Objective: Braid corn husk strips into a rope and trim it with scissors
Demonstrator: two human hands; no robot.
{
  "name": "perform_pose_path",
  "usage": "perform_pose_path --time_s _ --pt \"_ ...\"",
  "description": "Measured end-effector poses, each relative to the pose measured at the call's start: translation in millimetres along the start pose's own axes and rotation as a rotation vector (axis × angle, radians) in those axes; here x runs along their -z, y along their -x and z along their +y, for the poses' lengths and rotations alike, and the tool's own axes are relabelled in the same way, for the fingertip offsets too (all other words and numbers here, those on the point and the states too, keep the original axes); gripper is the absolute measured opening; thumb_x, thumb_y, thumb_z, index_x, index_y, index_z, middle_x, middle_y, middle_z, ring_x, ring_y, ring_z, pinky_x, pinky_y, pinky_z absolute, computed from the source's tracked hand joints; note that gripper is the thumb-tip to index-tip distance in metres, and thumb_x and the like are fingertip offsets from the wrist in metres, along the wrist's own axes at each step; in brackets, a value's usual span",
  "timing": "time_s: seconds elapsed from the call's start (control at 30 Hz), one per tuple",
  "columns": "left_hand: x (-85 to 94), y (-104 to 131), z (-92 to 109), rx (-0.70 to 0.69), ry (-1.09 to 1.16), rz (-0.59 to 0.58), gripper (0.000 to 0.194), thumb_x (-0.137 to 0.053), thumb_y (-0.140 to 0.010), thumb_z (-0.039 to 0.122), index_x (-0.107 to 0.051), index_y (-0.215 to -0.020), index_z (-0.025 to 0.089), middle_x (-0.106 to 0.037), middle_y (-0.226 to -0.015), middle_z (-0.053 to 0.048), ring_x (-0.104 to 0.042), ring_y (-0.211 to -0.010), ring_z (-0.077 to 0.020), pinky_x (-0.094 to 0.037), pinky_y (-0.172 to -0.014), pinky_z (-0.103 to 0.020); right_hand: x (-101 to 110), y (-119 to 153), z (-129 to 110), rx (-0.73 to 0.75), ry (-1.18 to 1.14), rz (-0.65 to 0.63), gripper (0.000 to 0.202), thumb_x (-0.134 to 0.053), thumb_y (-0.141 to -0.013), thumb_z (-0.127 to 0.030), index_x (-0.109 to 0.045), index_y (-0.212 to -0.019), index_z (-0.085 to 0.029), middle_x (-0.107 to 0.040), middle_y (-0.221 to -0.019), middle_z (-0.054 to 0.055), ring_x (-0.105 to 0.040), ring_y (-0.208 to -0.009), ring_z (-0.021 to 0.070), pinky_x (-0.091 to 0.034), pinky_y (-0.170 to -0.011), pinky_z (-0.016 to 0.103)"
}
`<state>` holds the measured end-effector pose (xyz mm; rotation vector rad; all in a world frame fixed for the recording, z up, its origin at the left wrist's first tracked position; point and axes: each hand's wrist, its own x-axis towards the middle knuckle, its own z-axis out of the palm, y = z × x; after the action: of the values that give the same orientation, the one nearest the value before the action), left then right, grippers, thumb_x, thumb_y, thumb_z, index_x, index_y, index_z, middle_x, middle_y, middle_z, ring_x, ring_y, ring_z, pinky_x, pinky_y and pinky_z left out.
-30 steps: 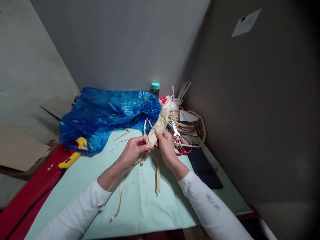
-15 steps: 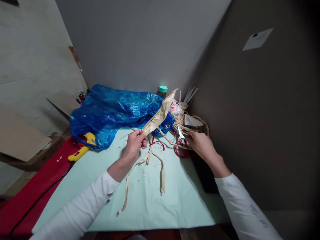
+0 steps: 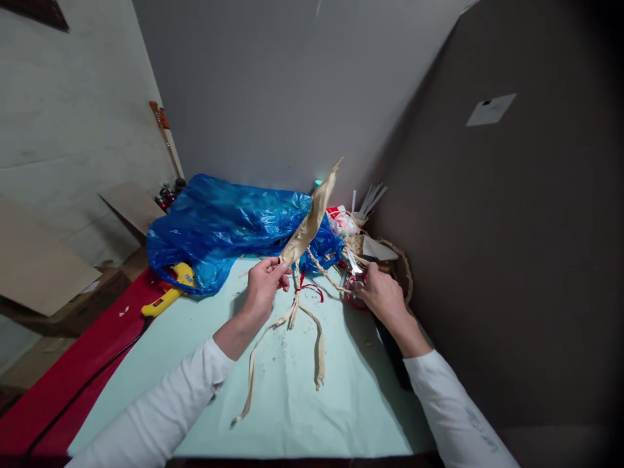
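Note:
My left hand is closed, pinching the lower end of a wide, dried tan plant strip that rises up and to the right. My right hand has its fingers curled on the red handles of the scissors, whose blades point away from me. Part of the handles is hidden by the fingers. Between the hands lies a bundle of dried strips with loose ends spreading towards me. A red tie goes around it, and a braided length runs towards the scissors.
A blue plastic bag covers the back of the pale green sheet. A yellow glue gun with a black cord lies at the left. A woven basket and a cup of white sticks stand by the right wall.
My right hand has moved left onto the scissors' handles and curled its fingers on them. My left hand keeps hold of the strip, which now stands steeper. The whole view has shifted slightly.

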<state>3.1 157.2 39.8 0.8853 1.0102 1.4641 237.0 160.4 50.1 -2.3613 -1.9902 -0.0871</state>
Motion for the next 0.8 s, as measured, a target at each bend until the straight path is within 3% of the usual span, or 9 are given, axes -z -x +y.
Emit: perform_pose_path --time_s 0.17,0.33,0.43,0.5,0.6,0.7,0.8 --pt "1.8 -2.8 -1.5 -0.016 0.015 0.018 0.025 -0.075 -0.069 0.029 -0.056 -0.074 0.014 -0.062 -0.060 0.000 -0.054 -0.046 -0.0080 -0.043 -0.044 -0.020 -7.3 -6.1 15.6 -0.027 -0.221 0.219 0.048 -0.049 -0.087 -0.039 -0.043 -0.127 -0.012 -0.066 -0.103 0.016 -0.063 -0.095 0.0282 -0.043 -0.072 0.032" --pt "2.4 -3.2 -2.6 -0.019 0.017 0.001 0.026 -0.076 -0.067 0.029 -0.058 -0.075 0.013 -0.064 -0.062 -0.001 -0.056 -0.046 -0.0098 -0.048 -0.045 -0.022 -14.6 -24.7 22.1 0.025 -0.424 0.458 0.049 -0.051 -0.081 -0.031 -0.050 -0.127 -0.013 -0.064 -0.109 0.015 -0.059 -0.097 0.0271 -0.044 -0.084 0.036" --pt "2.8 -3.1 -2.0 -0.026 0.017 0.004 0.028 -0.076 -0.066 0.031 -0.058 -0.076 0.013 -0.064 -0.061 -0.001 -0.056 -0.045 -0.0102 -0.049 -0.044 -0.024 -2.2 -27.4 13.2 -0.021 -0.654 0.689 0.049 -0.050 -0.084 -0.037 -0.050 -0.127 -0.013 -0.061 -0.113 0.015 -0.060 -0.097 0.0254 -0.046 -0.087 0.037" --pt "3.1 -3.4 -0.7 -0.030 0.013 0.008 0.028 -0.076 -0.066 0.032 -0.057 -0.076 0.013 -0.065 -0.062 -0.002 -0.056 -0.044 -0.0105 -0.050 -0.043 -0.024 11.4 -21.5 3.0 0.046 -0.864 0.741 0.052 -0.053 -0.084 -0.041 -0.048 -0.129 -0.015 -0.059 -0.115 0.015 -0.061 -0.097 0.0241 -0.048 -0.084 0.035" --pt "4.8 -4.4 2.4 -0.044 -0.003 0.013 0.027 -0.075 -0.068 0.031 -0.057 -0.075 0.013 -0.065 -0.063 -0.003 -0.056 -0.042 -0.0103 -0.048 -0.041 -0.023 26.3 -4.7 -14.1 0.322 -1.076 0.478 0.047 -0.055 -0.083 -0.037 -0.050 -0.126 -0.020 -0.062 -0.104 0.009 -0.064 -0.087 0.0206 -0.050 -0.077 0.032" --pt "8.8 -6.6 6.1 -0.075 -0.022 0.029 0.025 -0.073 -0.070 0.032 -0.057 -0.074 0.013 -0.066 -0.063 -0.003 -0.057 -0.042 -0.0103 -0.047 -0.040 -0.022 25.4 13.1 -28.6 0.492 -0.966 0.156 0.040 -0.054 -0.083 -0.034 -0.058 -0.121 -0.020 -0.066 -0.100 0.007 -0.063 -0.087 0.0207 -0.048 -0.079 0.032" --pt "12.5 -9.5 8.8 -0.104 -0.032 0.046 0.027 -0.074 -0.069 0.033 -0.057 -0.074 0.013 -0.066 -0.065 -0.004 -0.057 -0.043 -0.0109 -0.046 -0.038 -0.022 18.1 26.1 -38.8 0.538 -0.775 -0.039 0.036 -0.052 -0.085 -0.035 -0.061 -0.117 -0.021 -0.068 -0.092 0.005 -0.061 -0.078 0.0196 -0.046 -0.073 0.031"
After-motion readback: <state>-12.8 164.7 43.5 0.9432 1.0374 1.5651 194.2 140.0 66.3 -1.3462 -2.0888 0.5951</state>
